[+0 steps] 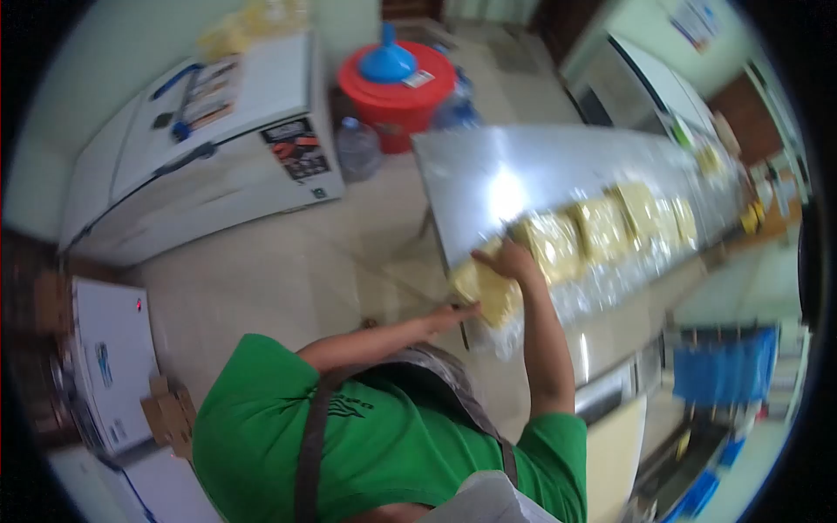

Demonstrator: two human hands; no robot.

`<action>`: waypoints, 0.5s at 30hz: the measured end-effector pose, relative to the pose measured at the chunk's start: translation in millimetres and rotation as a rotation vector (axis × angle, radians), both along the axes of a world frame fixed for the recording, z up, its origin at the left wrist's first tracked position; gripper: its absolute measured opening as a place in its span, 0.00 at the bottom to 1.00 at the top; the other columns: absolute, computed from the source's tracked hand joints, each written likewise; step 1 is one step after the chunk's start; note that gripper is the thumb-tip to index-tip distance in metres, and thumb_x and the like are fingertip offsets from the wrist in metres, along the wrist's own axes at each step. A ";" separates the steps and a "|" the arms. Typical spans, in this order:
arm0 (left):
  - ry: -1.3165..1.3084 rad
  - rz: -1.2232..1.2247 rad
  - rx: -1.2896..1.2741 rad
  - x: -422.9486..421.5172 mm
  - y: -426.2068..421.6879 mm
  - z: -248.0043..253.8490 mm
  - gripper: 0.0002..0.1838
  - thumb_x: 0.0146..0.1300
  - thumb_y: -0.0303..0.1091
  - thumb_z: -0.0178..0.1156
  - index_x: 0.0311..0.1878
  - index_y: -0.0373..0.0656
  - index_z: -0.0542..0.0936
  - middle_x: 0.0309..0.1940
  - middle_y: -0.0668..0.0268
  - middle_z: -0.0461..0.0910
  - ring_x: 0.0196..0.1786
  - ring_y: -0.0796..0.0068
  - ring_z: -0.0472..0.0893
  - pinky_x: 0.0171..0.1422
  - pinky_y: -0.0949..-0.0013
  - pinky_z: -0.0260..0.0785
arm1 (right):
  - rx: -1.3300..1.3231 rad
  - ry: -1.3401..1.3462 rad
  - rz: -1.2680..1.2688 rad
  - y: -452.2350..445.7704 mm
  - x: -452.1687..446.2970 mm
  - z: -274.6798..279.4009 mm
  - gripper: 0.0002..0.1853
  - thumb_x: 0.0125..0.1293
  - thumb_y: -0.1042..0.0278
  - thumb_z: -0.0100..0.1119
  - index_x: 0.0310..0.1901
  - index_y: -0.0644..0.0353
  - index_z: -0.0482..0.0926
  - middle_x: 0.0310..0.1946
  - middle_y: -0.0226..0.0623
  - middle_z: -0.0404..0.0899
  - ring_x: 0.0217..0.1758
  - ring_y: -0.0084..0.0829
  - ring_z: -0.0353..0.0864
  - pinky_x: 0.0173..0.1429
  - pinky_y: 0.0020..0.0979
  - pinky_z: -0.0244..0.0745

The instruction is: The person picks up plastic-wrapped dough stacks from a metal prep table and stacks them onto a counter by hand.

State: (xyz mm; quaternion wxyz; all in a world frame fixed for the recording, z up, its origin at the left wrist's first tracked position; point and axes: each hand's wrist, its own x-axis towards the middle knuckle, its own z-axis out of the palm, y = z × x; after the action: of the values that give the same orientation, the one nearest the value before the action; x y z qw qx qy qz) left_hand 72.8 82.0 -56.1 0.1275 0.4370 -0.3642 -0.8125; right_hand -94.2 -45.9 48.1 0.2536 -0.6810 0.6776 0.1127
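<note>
Several yellow blocks in clear plastic stand in a row along the metal table (471,166). The nearest yellow block (488,292) lies at the table's left corner, between my two hands. My right hand (508,260) rests on its upper side, fingers stretched toward the left. At its lower left edge, my left hand (455,315) touches the block with its fingers extended. A second yellow block (551,247) sits just right of my right hand. Loose clear plastic (602,292) spreads along the table's front edge beneath the blocks.
A white chest freezer (227,183) stands at the left. Behind the table's left end are a red tub (397,100) with a blue funnel (388,63) on its lid and a clear bottle (357,148). A cardboard box (170,417) is at the lower left.
</note>
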 end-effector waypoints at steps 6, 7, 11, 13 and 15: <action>0.025 0.115 0.039 12.3 -15.8 7.8 0.53 0.57 0.74 0.57 0.75 0.48 0.56 0.72 0.58 0.61 0.73 0.53 0.60 0.71 0.42 0.56 | 0.029 -0.095 -0.131 7.0 8.9 1.4 0.56 0.59 0.18 0.42 0.63 0.75 0.68 0.58 0.69 0.71 0.65 0.57 0.71 0.69 0.45 0.66; 0.023 0.134 0.036 13.1 -17.6 6.5 0.53 0.57 0.74 0.57 0.75 0.48 0.56 0.72 0.58 0.61 0.73 0.53 0.60 0.71 0.42 0.56 | 0.191 -0.098 -0.163 8.5 10.5 7.7 0.59 0.59 0.17 0.39 0.67 0.77 0.63 0.62 0.71 0.66 0.69 0.58 0.66 0.72 0.44 0.62; 0.219 0.385 0.131 8.9 -25.7 13.2 0.43 0.60 0.70 0.58 0.70 0.48 0.66 0.66 0.60 0.70 0.67 0.61 0.70 0.69 0.50 0.63 | -0.013 -0.122 -0.326 28.4 6.2 -19.4 0.59 0.57 0.14 0.35 0.62 0.75 0.71 0.56 0.69 0.73 0.66 0.58 0.70 0.71 0.44 0.63; 0.317 0.460 0.168 1.6 -24.4 16.2 0.40 0.61 0.68 0.58 0.68 0.49 0.68 0.64 0.61 0.73 0.65 0.63 0.74 0.68 0.54 0.66 | -0.147 -0.214 -0.428 38.1 4.0 -18.7 0.59 0.57 0.13 0.32 0.60 0.74 0.73 0.57 0.67 0.73 0.68 0.57 0.69 0.72 0.43 0.61; 0.375 0.506 0.330 0.3 -29.7 17.8 0.37 0.64 0.64 0.57 0.68 0.49 0.69 0.62 0.61 0.75 0.61 0.63 0.77 0.66 0.57 0.69 | -0.022 -0.226 -0.433 37.5 -6.3 -21.1 0.58 0.58 0.14 0.33 0.60 0.72 0.74 0.57 0.66 0.74 0.68 0.56 0.69 0.72 0.42 0.60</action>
State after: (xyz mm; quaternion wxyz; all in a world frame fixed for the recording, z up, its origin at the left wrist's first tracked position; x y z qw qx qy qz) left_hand 73.2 52.2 -38.4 0.3170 0.3714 -0.0786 -0.8691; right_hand -100.5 -8.4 26.9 0.3384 -0.5311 0.7762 -0.0287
